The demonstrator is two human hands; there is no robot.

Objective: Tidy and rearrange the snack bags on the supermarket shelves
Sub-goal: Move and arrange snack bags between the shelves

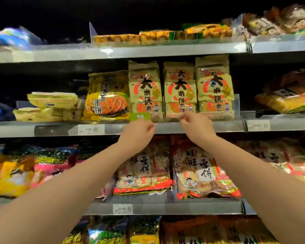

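Observation:
Three tall beige rice cracker bags stand upright side by side on the middle shelf (227,126): a left bag (144,88), a middle bag (180,90) and a right bag (215,87). My left hand (139,132) is at the shelf's front edge below the left bag, its fingers curled round a small green tag (140,117). My right hand (195,126) reaches up to the bottom edge of the middle bag, and its curled fingertips pinch the lower right corner there. A yellow rice cracker bag (106,97) leans just left of the three.
Flat yellow packs (51,106) lie stacked at the left of the middle shelf; an orange-brown bag (289,97) lies at the right behind a clear divider (237,104). Red-and-white cracker bags (201,173) fill the shelf below my arms. Orange packs (158,36) line the top shelf.

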